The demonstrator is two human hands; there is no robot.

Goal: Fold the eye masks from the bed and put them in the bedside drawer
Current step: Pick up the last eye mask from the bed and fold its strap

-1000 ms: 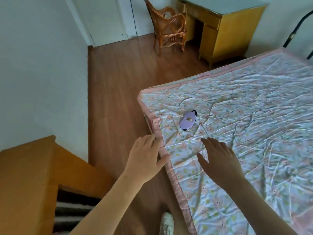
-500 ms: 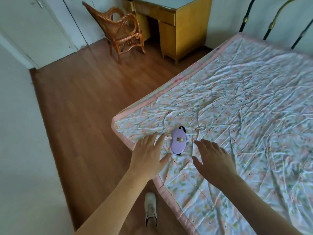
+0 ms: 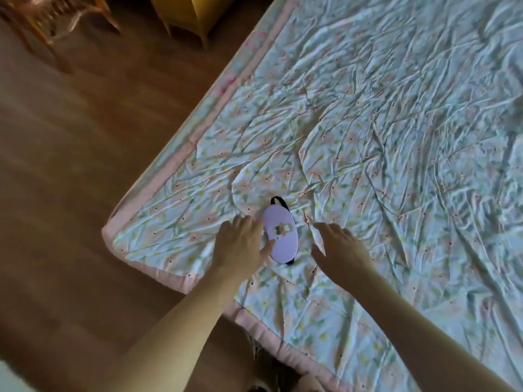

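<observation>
A lilac eye mask with a small flower print and a dark strap lies flat on the bed, near its corner. My left hand rests palm down just left of the mask, fingers spread, its thumb touching the mask's left edge. My right hand hovers palm down to the mask's right, fingers apart, a short gap away from it. Neither hand holds anything. The bedside drawer is out of view.
The bed carries a wrinkled floral cover with a pink border. Wooden floor lies to the left. A yellow desk and a wicker chair stand at the top. My shoes show by the bed's near edge.
The view has tilted down and closer over the bed. Both hands have reached forward to flank the mask, and my left thumb now touches its edge.
</observation>
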